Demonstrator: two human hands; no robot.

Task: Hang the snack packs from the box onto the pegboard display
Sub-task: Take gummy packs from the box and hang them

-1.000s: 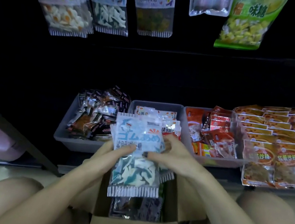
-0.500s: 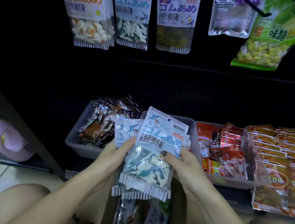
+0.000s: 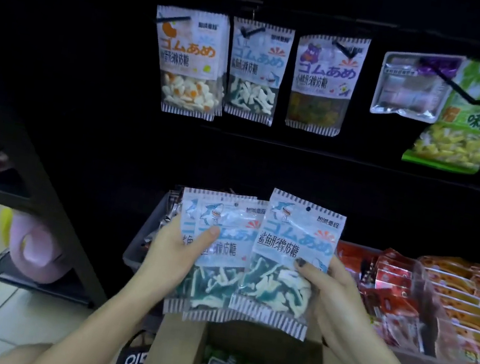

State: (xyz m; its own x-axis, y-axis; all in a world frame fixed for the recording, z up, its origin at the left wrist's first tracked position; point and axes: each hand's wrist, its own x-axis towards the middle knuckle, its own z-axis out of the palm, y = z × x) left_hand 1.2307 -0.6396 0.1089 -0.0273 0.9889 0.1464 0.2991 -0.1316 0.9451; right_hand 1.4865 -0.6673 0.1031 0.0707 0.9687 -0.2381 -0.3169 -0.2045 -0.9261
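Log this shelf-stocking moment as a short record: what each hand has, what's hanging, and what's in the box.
left hand: holds a fanned stack of shark gummy packs
right hand: holds a single shark gummy pack, hang hole at top
pegboard hooks: orange gummy pack, hung shark pack, purple bear pack, clear pouch, green bag
cardboard box: open, more packs inside

Blue shark-gummy snack packs (image 3: 290,260) held upright above the open cardboard box (image 3: 175,352), below the pegboard (image 3: 267,161).
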